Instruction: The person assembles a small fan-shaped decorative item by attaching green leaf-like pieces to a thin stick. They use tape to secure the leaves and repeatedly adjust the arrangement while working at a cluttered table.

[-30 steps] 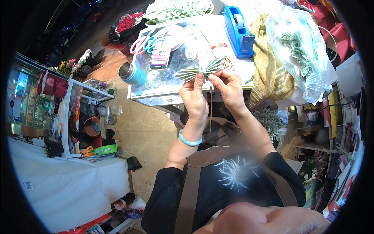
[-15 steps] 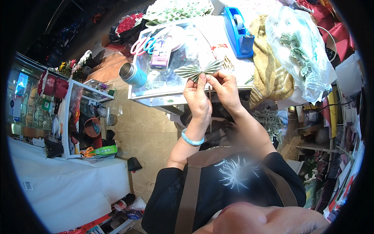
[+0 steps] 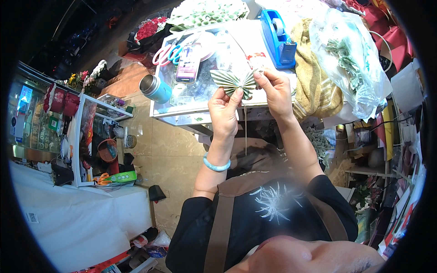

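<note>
A green-and-white pleated paper butterfly (image 3: 227,80) is held up over the near edge of the table. My left hand (image 3: 224,109) pinches its lower middle between thumb and fingers. At its right wing my right hand (image 3: 276,93) is closed, thumb and forefinger together on the paper's edge. A thin pale strip (image 3: 246,129) hangs down below the butterfly between my wrists. Just beyond my hands, a phone (image 3: 187,63) with a lit screen lies on the glass-topped table (image 3: 170,112).
Left of the phone are scissors (image 3: 165,54) with pink and blue handles and a blue metal cup (image 3: 155,88). A blue tape dispenser (image 3: 278,41), a mustard cloth (image 3: 314,86) and a clear bag (image 3: 364,86) of folded green paper occupy the right side. A bouquet (image 3: 207,13) stands behind.
The butterfly has turned and its pleats are spread wider. My right hand has moved right and up, away from the left, which has shifted slightly left.
</note>
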The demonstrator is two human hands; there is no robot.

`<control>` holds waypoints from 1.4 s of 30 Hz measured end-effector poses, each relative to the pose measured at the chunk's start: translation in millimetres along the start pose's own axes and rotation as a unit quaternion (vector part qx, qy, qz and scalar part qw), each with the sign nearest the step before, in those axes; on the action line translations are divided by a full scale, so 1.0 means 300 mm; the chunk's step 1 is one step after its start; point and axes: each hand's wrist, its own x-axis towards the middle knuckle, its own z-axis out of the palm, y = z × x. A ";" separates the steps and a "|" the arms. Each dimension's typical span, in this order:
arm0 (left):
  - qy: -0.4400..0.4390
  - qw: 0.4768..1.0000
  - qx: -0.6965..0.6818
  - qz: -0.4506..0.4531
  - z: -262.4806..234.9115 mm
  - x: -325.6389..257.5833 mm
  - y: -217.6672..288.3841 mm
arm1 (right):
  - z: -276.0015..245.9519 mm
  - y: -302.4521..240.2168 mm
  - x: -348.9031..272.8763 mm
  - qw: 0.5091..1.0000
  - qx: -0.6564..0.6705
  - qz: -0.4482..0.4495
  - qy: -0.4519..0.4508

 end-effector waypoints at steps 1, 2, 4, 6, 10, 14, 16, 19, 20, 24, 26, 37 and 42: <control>0.003 1.000 -0.002 -0.013 0.002 -0.002 0.001 | -0.003 -0.002 0.003 1.000 -0.005 0.006 -0.007; 0.010 1.000 -0.003 -0.028 0.003 -0.003 0.001 | -0.003 -0.002 0.003 1.000 0.004 0.015 -0.009; 0.006 0.999 -0.005 -0.040 0.002 -0.002 0.002 | -0.004 0.000 0.004 1.000 0.017 0.020 -0.008; -0.009 0.999 -0.002 -0.038 -0.016 0.008 0.011 | -0.005 0.007 0.005 0.998 0.041 0.038 -0.015; 0.019 0.999 -0.033 -0.015 -0.045 0.028 0.013 | -0.019 0.028 -0.005 0.990 0.123 0.066 -0.013; 0.036 0.997 -0.066 -0.020 -0.072 0.040 0.024 | -0.030 0.052 -0.048 0.988 0.064 0.126 -0.062; 0.027 0.996 -0.085 -0.022 -0.075 0.045 0.026 | -0.001 0.074 -0.097 0.978 0.041 0.171 -0.114; 0.021 0.995 -0.092 -0.024 -0.076 0.047 0.022 | 0.043 0.112 -0.145 0.972 0.070 0.172 -0.146; 0.014 0.996 -0.087 -0.026 -0.078 0.046 0.020 | 0.039 0.117 -0.151 0.970 0.080 0.189 -0.133; -0.018 0.998 -0.053 -0.035 -0.105 0.038 0.021 | 0.017 0.122 -0.150 0.971 0.083 0.197 -0.108; -0.012 0.998 -0.029 -0.060 -0.119 0.033 0.017 | 0.000 0.114 -0.147 0.969 0.090 0.197 -0.121; 0.003 0.997 0.019 -0.073 -0.105 0.000 -0.018 | -0.011 0.096 -0.166 0.980 0.009 0.147 -0.131; 0.004 0.998 -0.021 -0.058 -0.109 -0.012 -0.025 | -0.009 0.089 -0.176 0.976 -0.046 0.147 -0.154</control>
